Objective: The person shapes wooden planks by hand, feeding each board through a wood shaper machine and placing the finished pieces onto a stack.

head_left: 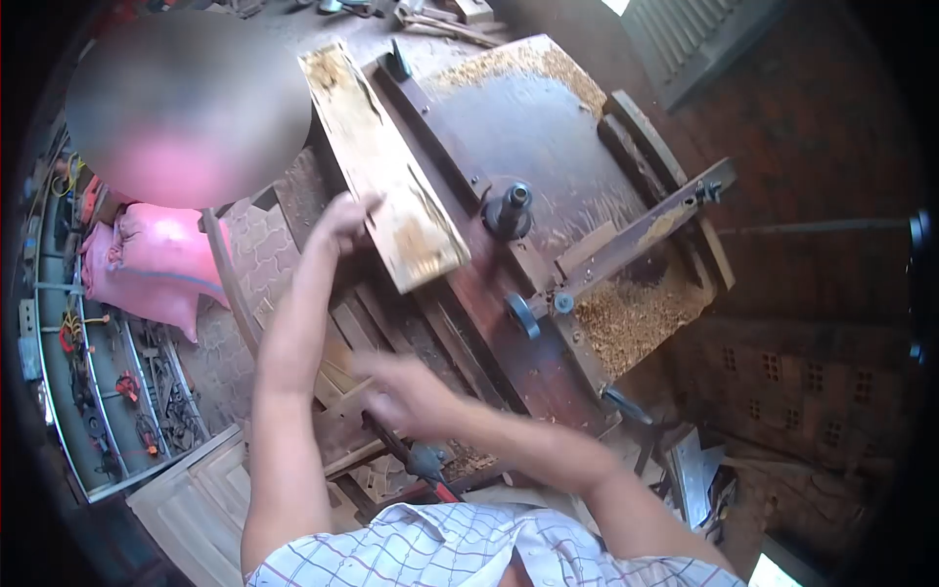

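My left hand (346, 220) grips the near left edge of a long pale board (386, 166), its thumb over the top face. The board lies tilted beside the metal machine table (548, 127), with rough brown patches at both ends. Lower down, my right hand (403, 393) is blurred, its fingers curled, over some wooden pieces below the board; whether it holds anything is hidden. A dark upright spindle (509, 210) stands on the machine to the right of the board.
Wood shavings (636, 313) lie on the machine's right side, by a wooden fence bar (650, 230). Pink sacks (161, 259) and a rack of tools (117, 391) are at the left. A carved panel (201, 499) lies at lower left. A blurred area covers the upper left.
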Action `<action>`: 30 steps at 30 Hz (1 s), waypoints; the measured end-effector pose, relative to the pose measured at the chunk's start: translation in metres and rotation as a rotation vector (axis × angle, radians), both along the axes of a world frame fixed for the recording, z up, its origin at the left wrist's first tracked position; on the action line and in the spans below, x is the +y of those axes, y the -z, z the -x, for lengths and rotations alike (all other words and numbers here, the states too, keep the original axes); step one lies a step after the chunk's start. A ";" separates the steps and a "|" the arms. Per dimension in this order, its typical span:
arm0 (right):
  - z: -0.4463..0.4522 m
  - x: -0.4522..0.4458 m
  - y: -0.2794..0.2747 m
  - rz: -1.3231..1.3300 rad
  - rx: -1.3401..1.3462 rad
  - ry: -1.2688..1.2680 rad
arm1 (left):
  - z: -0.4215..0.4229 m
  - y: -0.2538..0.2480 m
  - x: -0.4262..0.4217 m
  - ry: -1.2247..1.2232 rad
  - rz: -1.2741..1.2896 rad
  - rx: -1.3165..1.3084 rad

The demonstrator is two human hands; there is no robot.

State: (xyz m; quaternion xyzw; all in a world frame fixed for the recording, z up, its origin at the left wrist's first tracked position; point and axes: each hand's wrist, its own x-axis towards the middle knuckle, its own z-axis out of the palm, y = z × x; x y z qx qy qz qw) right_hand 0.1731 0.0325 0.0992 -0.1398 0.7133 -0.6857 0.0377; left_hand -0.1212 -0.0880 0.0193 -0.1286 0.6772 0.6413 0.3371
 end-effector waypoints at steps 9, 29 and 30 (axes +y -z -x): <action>-0.253 0.135 -0.054 0.478 -0.667 0.112 | -0.329 -0.102 0.022 -0.075 -0.570 -0.317; -0.464 0.169 -0.077 -0.738 0.508 0.050 | -0.632 -0.095 0.075 -0.172 -0.742 -0.180; -0.468 0.169 -0.078 -0.760 0.514 0.042 | -0.636 -0.102 0.072 -0.183 -0.752 -0.162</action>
